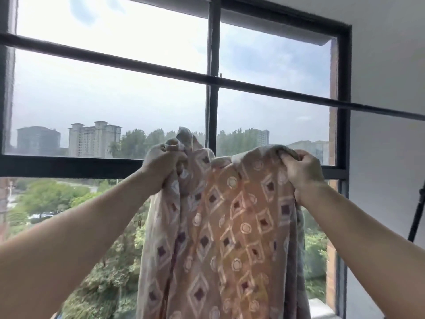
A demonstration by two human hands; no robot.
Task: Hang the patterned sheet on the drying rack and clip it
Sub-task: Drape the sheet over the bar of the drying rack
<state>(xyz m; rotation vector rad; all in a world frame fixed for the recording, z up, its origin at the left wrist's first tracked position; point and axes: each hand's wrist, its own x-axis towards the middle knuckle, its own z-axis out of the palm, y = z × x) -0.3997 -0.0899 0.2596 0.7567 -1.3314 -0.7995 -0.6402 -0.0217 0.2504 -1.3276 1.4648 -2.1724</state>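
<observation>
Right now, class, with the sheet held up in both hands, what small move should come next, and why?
Probably raise both hands and carry the top edge of the sheet over the rod. The left hand and right hand grip that bunched edge, which sits below the rod, so the sheet is not yet hung.

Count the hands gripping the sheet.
2: the left hand grips the sheet at its top left, the right hand at its top right. No other hand shows.
</observation>
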